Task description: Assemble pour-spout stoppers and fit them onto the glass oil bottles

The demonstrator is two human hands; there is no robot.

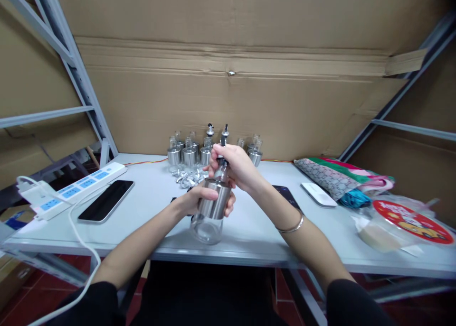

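My left hand (203, 198) is wrapped around the metal sleeve of a glass bottle (214, 202), which tilts slightly over the front part of the table. My right hand (235, 162) is closed at the bottle's neck, gripping a pour spout (223, 140) whose dark, shiny tip shows above the fingers. Where spout and neck meet is mostly hidden by the fingers. Behind my hands lies a pile of loose metal spout parts (190, 178). Small black pieces (174, 199) lie beside my left wrist, partly covered by it.
Several similar bottles (189, 157) stand at the back, some with spouts. On the left are a power strip (83, 188) with a white cable and a phone (107, 201). A dark phone (285, 195), white device (318, 194), folded fabric (327, 179) and red-lidded tub (411, 221) lie right.
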